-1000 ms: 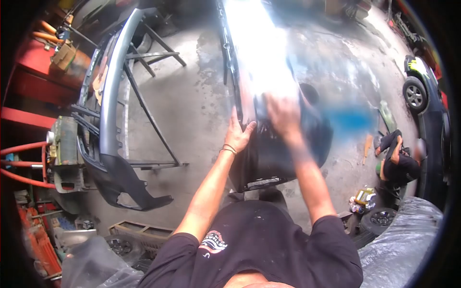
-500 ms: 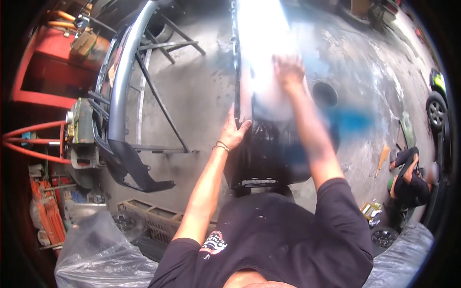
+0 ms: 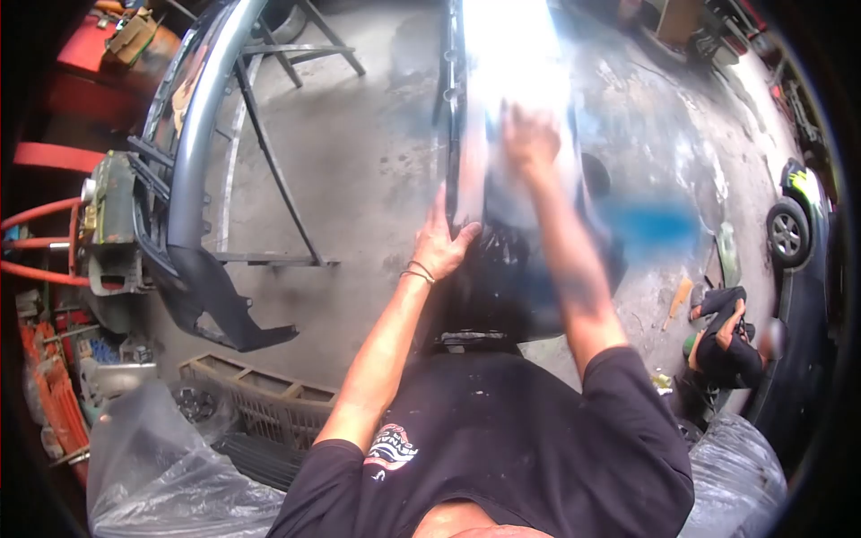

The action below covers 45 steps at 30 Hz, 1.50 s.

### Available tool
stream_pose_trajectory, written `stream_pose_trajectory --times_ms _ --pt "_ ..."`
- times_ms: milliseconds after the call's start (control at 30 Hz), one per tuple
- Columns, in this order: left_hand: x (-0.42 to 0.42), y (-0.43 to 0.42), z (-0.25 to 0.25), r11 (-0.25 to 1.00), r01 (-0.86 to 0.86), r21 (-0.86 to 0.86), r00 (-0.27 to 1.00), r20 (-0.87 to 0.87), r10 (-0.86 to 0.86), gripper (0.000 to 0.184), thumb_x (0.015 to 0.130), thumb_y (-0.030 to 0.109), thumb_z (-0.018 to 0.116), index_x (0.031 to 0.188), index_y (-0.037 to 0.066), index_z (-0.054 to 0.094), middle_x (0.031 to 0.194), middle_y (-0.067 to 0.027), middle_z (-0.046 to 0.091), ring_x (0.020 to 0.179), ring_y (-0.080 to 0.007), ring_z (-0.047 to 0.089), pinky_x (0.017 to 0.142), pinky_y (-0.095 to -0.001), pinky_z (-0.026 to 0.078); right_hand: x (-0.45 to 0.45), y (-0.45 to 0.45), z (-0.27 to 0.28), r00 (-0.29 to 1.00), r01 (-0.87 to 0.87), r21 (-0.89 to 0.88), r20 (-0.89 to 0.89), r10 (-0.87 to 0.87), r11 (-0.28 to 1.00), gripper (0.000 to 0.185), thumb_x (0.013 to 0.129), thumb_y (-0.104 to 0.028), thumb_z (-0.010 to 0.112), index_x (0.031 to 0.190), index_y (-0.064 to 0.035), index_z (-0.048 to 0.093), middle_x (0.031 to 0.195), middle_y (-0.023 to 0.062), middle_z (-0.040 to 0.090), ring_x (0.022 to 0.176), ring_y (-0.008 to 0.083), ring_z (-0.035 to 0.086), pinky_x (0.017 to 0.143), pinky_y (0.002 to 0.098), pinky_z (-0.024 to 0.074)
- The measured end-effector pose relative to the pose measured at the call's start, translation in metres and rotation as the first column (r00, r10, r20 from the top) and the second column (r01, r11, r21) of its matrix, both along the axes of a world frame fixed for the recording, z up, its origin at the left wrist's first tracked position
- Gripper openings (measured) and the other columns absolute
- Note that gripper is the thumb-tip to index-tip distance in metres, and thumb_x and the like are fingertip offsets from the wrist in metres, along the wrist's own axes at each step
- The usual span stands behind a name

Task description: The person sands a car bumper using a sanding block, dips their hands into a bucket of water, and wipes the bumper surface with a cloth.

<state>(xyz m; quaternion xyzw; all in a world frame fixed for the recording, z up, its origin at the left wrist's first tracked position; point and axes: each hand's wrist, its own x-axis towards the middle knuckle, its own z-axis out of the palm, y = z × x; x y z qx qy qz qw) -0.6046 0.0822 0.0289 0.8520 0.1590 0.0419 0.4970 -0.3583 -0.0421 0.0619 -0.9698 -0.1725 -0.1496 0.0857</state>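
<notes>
A long car body panel point(image 3: 516, 193) stretches away in front of me, dark at its near end and glaring white farther off. My left hand point(image 3: 439, 247) grips its left edge, with the thumb bent over the top and the fingers along the side. Farther up on the bright surface is my right hand point(image 3: 531, 139), smeared by motion. Its fingers look bent, but whether anything lies under them cannot be made out.
A dark car bumper point(image 3: 190, 197) hangs on a metal stand point(image 3: 273, 152) at left. Behind it are a red frame point(image 3: 54, 242) and piled parts. Plastic sheeting point(image 3: 170, 475) lies near me. At right, a person point(image 3: 726, 345) sits by a dark car point(image 3: 798, 332).
My view has shifted, so the bumper and stand appear farther left. My right hand has moved slightly toward me along the panel. The left hand keeps its place on the edge.
</notes>
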Motion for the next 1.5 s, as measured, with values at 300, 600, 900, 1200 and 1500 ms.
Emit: stream_pose_trajectory --times_ms 300,600,900,1200,1500 --pt "-0.005 0.002 -0.005 0.993 0.032 0.117 0.999 0.005 -0.033 0.111 0.098 0.060 0.072 0.176 0.010 0.012 0.161 -0.0309 0.049 0.143 -0.0504 0.055 0.117 -0.0577 0.044 0.022 0.033 -0.002 0.995 -0.020 0.144 -0.097 0.034 0.989 0.041 0.104 -0.045 0.065 0.132 -0.0185 0.078 0.119 0.0251 0.073 0.105 0.0421 0.073 0.096 0.0536 0.0583" --pt "0.000 0.004 0.005 0.993 0.066 0.094 0.993 -0.103 -0.056 0.111 0.099 0.058 0.072 0.177 0.010 0.008 0.162 -0.0301 0.046 0.139 -0.0524 0.057 0.118 -0.0580 0.043 -0.029 0.028 0.004 1.000 0.010 0.290 -0.025 -0.003 0.957 0.038 0.103 -0.042 0.068 0.129 -0.0175 0.081 0.119 0.0231 0.075 0.106 0.0403 0.074 0.094 0.0516 0.0593" --pt "-0.002 0.001 -0.007 0.992 0.050 0.112 0.999 -0.010 -0.049 0.112 0.099 0.055 0.074 0.177 0.009 0.007 0.162 -0.0288 0.047 0.143 -0.0471 0.055 0.119 -0.0573 0.038 -0.003 0.058 0.003 0.997 0.044 0.361 0.048 -0.066 0.932 0.042 0.100 -0.051 0.068 0.111 -0.0138 0.083 0.111 0.0183 0.079 0.107 0.0391 0.074 0.093 0.0519 0.0584" --pt "0.000 0.001 0.003 0.996 0.060 0.063 0.996 -0.062 -0.056 0.111 0.100 0.049 0.075 0.176 0.007 0.007 0.162 -0.0277 0.046 0.148 -0.0443 0.051 0.122 -0.0608 0.032 0.025 0.061 -0.002 0.995 0.093 0.396 -0.003 -0.100 0.914 0.036 0.097 -0.050 0.074 0.098 -0.0146 0.081 0.095 0.0151 0.079 0.090 0.0374 0.075 0.083 0.0504 0.0587" --pt "-0.002 0.003 0.018 0.996 0.079 0.028 0.988 -0.134 -0.075 0.111 0.100 0.053 0.072 0.176 0.008 0.005 0.165 -0.0291 0.043 0.150 -0.0437 0.049 0.123 -0.0619 0.029 0.055 0.054 0.000 0.972 0.197 0.284 -0.179 -0.150 0.938 0.037 0.097 -0.048 0.073 0.109 -0.0148 0.082 0.109 0.0144 0.079 0.104 0.0360 0.075 0.094 0.0511 0.0585"
